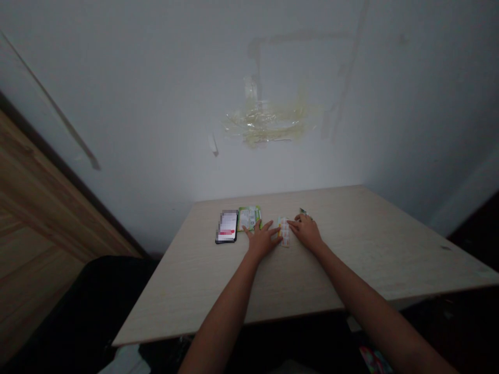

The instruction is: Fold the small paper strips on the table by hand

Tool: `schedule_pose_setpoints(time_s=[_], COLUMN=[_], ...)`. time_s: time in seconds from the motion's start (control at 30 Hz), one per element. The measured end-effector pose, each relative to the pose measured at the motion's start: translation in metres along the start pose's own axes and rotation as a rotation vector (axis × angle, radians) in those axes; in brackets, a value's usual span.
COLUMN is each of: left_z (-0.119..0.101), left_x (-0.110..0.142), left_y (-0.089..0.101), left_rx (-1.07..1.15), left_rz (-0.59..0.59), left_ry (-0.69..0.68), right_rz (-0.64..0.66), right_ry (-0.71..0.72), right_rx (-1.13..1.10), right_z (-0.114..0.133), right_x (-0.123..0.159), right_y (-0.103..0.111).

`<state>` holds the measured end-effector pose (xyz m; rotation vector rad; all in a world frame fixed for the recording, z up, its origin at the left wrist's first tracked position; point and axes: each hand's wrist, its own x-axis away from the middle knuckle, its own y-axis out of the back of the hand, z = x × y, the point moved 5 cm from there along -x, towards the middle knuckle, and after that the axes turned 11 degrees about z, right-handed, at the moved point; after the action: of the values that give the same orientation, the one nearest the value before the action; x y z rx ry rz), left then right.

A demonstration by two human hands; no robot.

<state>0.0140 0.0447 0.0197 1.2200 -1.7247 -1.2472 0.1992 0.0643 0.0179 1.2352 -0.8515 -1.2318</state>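
My left hand [262,239] lies spread on the table, its fingers apart. Its right-hand fingers touch the edge of a small printed sheet [285,236] with rows of coloured patches, which looks like a sticker sheet. The fingers on its other side reach the lower edge of a green and white packet [249,217]. My right hand [307,231] is curled at the sheet's right side, one fingertip against it. A small dark-and-light piece [303,211] shows just beyond those fingers; most of it is hidden, and what it is I cannot tell.
A phone [227,227] with a lit screen lies left of the packet. The pale wooden table [374,244] meets a wall bearing old tape [268,124]. A wooden panel [35,208] and a black object [105,291] stand at the left.
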Motion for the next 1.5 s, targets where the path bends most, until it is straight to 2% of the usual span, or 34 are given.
schedule_pose_setpoints(time_s=[0.13,0.23,0.43,0.63,0.77,0.83,0.97,1.03,1.27,1.5], left_z=[0.0,-0.001,-0.003,-0.005,-0.008,-0.009,-0.004,-0.001,0.005,0.005], left_x=[0.0,0.0,0.001,0.003,0.003,0.003,0.005,0.005,-0.001,-0.003], left_y=[-0.002,-0.003,-0.001,0.003,0.005,0.007,0.017,0.019,0.014,0.013], left_rx=[0.005,-0.006,-0.018,0.013,0.056,0.102,0.221,0.259,0.339,0.354], left_rz=[-0.025,-0.031,0.001,0.019,0.037,-0.005,-0.211,-0.252,-0.221,-0.221], left_ry=[-0.026,-0.037,-0.039,-0.024,-0.024,-0.012,0.083,0.131,0.167,0.147], right_rz=[-0.028,-0.036,-0.071,-0.194,-0.21,-0.194,-0.138,-0.093,-0.031,-0.011], right_ry=[0.025,-0.019,0.03,0.091,0.067,0.07,0.074,0.079,0.125,0.16], right_rx=[-0.088,-0.121,-0.219,-0.548,-0.813,-0.94,-1.1,-1.123,-1.152,-1.009], right_z=[-0.007,-0.013,-0.015,-0.019,-0.021,-0.019,-0.015,-0.011,-0.002,0.001], right_x=[0.0,-0.004,-0.012,-0.014,-0.015,-0.015,-0.014,-0.012,-0.006,-0.003], right_y=[-0.005,-0.01,-0.014,-0.011,-0.014,-0.015,-0.017,-0.017,-0.011,-0.001])
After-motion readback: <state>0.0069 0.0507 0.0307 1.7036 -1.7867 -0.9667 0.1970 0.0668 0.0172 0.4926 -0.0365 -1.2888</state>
